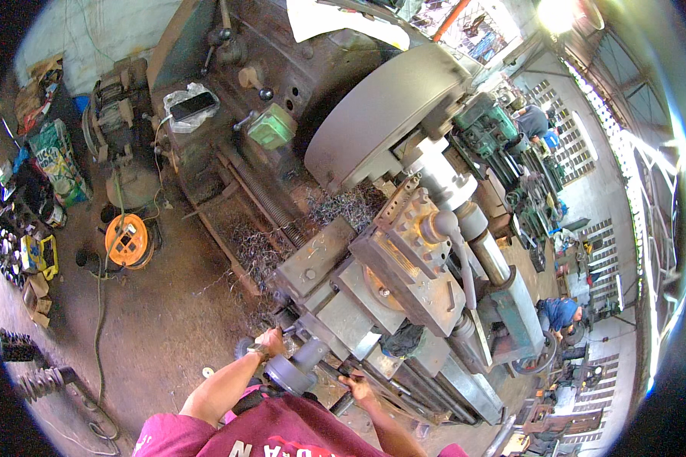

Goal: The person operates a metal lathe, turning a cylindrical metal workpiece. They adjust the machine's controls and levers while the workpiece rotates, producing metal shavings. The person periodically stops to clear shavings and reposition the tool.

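Observation:
A large metal lathe fills the middle of the head view. Its wide round chuck (389, 114) is beside a bright stepped metal workpiece (442, 179). Close to the workpiece stands the tool post (419, 228), bolted on the carriage (335, 305). At the carriage's near side, my left hand (270, 343) is closed around a small crank handle (290, 330). A grey handwheel hub (293, 371) sits between my forearms. My right hand (360, 387) has its fingers curled at a dark lever (341, 404) below the carriage; the fingers partly hide the grip.
Curly metal chips (263, 244) lie along the lathe bed. An orange cable reel (129, 240) with a trailing cable stands on the floor at left. A phone (193, 107) rests on plastic atop the machine. At right, a person in blue (560, 314) bends near other machines.

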{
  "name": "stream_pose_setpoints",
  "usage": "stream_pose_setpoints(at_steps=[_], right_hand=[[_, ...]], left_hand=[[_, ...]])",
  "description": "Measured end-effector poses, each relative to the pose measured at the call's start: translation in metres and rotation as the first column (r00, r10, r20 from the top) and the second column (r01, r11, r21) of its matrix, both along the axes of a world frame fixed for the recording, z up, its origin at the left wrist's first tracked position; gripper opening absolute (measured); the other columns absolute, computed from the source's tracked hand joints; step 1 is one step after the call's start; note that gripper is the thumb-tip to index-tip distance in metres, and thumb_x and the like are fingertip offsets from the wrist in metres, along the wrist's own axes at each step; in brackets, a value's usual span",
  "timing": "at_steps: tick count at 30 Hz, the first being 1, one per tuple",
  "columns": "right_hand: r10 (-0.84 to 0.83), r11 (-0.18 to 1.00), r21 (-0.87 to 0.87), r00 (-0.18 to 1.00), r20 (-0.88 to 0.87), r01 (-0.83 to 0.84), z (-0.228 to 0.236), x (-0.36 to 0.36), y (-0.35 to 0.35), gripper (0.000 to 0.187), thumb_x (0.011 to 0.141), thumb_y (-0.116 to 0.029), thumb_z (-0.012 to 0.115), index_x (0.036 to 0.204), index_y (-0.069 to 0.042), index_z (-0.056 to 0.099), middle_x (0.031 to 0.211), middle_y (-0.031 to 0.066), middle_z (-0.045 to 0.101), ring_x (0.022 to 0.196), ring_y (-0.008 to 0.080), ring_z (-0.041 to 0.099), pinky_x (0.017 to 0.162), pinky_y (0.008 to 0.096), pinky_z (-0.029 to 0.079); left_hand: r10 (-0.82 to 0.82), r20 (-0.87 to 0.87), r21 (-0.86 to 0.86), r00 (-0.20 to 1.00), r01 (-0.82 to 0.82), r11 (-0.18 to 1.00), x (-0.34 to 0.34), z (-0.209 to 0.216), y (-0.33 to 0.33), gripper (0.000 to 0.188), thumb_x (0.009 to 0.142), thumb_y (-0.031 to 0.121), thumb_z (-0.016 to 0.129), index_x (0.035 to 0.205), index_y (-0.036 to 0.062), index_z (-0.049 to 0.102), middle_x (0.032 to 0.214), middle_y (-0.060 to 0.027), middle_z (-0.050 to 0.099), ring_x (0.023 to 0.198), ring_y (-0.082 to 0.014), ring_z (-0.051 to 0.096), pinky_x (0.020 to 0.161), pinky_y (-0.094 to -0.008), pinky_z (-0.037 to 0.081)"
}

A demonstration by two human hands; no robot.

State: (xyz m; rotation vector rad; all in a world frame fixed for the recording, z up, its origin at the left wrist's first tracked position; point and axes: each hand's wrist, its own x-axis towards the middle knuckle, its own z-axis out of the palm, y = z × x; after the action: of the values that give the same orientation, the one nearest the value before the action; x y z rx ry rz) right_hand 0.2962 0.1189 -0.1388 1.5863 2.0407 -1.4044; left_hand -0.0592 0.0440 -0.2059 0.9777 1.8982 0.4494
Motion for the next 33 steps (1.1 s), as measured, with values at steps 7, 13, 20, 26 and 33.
stream_pose_setpoints(at_steps=[7,13,20,26,33], right_hand=[[-0.064,0.997,-0.044,0.996,0.059,0.067,0.009,-0.014,0.001,0.068,0.082,-0.061,0.068,0.13,-0.014,0.057,0.13,0.0214,0.05,0.116,0.035,0.052,0.098,0.0426,0.042],[0.227,0.972,-0.024,0.908,0.353,-0.234,-0.018,0.006,0.0,0.038,0.094,-0.048,0.059,0.131,-0.039,0.057,0.13,0.0229,0.049,0.121,0.0382,0.05,0.101,0.0429,0.042],[0.095,0.995,0.026,0.99,0.107,-0.098,-0.016,-0.001,0.0,0.04,0.092,-0.051,0.06,0.127,-0.032,0.059,0.122,0.02,0.053,0.112,0.0352,0.053,0.097,0.0412,0.043],[0.21,0.97,0.101,0.97,0.123,-0.223,-0.011,-0.006,0.002,0.044,0.091,-0.055,0.06,0.121,-0.023,0.061,0.105,0.0151,0.052,0.095,0.0307,0.055,0.089,0.0398,0.044],[0.379,0.902,0.1,0.883,0.277,-0.419,-0.018,0.0,0.003,0.033,0.098,-0.028,0.05,0.13,-0.035,0.058,0.113,0.0153,0.056,0.104,0.0322,0.058,0.091,0.0425,0.046]], left_hand=[[0.149,-0.099,0.05,0.984,-0.145,0.988,0.013,-0.014,0.002,0.031,0.078,0.023,0.061,0.103,0.0061,0.063,0.099,-0.0235,0.068,0.092,-0.0424,0.068,0.077,-0.0519,0.055],[-0.018,0.006,-0.031,1.0,0.019,0.999,0.005,-0.024,0.0,0.035,0.075,0.022,0.063,0.106,0.0061,0.063,0.102,-0.0225,0.069,0.097,-0.0405,0.068,0.077,-0.0522,0.055],[0.158,-0.155,0.17,0.975,-0.132,0.977,0.023,-0.051,-0.005,0.027,0.076,0.024,0.062,0.098,0.008,0.065,0.098,-0.0197,0.07,0.093,-0.0386,0.069,0.075,-0.0493,0.056],[0.051,-0.068,0.037,0.996,-0.048,0.998,0.01,-0.028,0.0,0.026,0.076,0.022,0.062,0.094,0.0051,0.068,0.097,-0.0213,0.071,0.094,-0.0392,0.07,0.078,-0.0474,0.056],[0.027,0.011,-0.047,1.0,-0.026,0.999,0.001,0.001,0.004,0.029,0.075,0.023,0.062,0.097,0.0049,0.066,0.097,-0.0222,0.07,0.092,-0.0404,0.069,0.078,-0.0487,0.055]])
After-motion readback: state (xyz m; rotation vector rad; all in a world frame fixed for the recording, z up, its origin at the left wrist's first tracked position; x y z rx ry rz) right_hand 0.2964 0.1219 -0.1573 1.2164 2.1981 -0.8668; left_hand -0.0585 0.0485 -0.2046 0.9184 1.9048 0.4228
